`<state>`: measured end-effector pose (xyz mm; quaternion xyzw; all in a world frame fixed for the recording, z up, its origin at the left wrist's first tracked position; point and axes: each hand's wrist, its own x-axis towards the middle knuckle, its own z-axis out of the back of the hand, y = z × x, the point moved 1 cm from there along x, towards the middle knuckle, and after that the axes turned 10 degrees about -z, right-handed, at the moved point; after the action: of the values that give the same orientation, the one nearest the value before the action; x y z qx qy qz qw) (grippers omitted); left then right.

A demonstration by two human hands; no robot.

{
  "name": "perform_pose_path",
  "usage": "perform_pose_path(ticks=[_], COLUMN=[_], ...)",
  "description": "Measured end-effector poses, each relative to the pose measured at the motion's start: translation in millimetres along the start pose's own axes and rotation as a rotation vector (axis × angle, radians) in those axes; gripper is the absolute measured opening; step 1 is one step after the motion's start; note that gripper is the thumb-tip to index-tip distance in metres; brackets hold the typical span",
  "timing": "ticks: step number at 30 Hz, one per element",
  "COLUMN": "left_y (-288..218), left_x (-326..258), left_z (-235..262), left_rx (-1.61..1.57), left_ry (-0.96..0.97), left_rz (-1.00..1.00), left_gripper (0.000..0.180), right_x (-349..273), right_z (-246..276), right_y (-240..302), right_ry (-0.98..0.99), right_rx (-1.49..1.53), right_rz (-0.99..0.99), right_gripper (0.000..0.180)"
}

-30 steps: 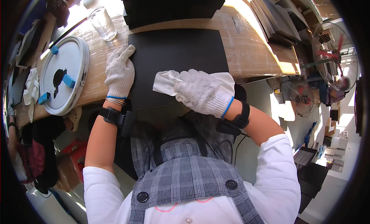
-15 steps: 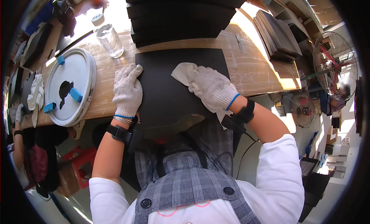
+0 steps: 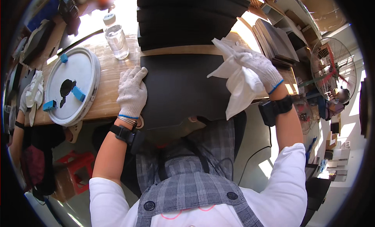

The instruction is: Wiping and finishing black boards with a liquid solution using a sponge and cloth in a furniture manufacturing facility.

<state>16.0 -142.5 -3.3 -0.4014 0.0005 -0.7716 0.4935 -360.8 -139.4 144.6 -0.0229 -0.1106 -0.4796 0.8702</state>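
A flat black panel (image 3: 183, 86) lies in front of me, its near edge notched and reaching past the table's edge. My left hand (image 3: 132, 92), in a white knit glove, rests along the panel's left side with its fingers stretched out and fingertips touching the far-left corner. My right hand (image 3: 259, 69), gloved the same way, is closed on a white wiping cloth (image 3: 244, 84). The cloth hangs loosely in folds over the panel's right edge. My right fingers are partly hidden behind it.
Behind the panel rises a tall stack of black boards (image 3: 187, 22). A clear jar (image 3: 117, 42) and a round white lid-like disc (image 3: 80, 78) with blue blocks stand at left. More panels (image 3: 275, 43) lean at right near a fan (image 3: 334, 71). Another person's gloved hand (image 3: 24, 100) shows far left.
My right hand has moved right and away from the panel's middle, lifting the cloth, which now hangs spread out. My left hand stays at the panel's left edge.
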Motion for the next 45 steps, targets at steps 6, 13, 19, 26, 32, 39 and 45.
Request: perform_pose_path(ticks=[6,13,19,26,32,39,45], left_y=[2,-6,-6,-3,-4,-6,-1], left_x=[-1,5,4,2,3,5,-1], left_z=[1,3,7,6,4,9,5], left_rx=[0.011,-0.015,0.017,0.005,0.002,-0.011,-0.032], left_ry=[-0.014,0.028,-0.016,-0.018,-0.013,-0.051,-0.063], left_rz=[-0.03,-0.007,-0.034,-0.041,-0.026,-0.033,-0.002], left_gripper=[0.033,0.034,0.035,0.033,0.032,0.035,0.032], right_x=[94,72,83,92,94,101,141], right_z=[-99,-129,-110,-110,-107,-124,-115], right_y=[108,-45,-8,-8,-20,1,110], right_ry=[0.513,0.173,0.225,0.301,0.449,0.26,0.293], right_rx=[0.048,0.456,0.138,-0.034,-0.025,0.313,-0.133], right_rz=[-0.653,-0.543,-0.466,-0.564,-0.7,-0.64,-0.44], right_gripper=[0.039,0.036,0.036,0.034,0.038,0.044,0.039])
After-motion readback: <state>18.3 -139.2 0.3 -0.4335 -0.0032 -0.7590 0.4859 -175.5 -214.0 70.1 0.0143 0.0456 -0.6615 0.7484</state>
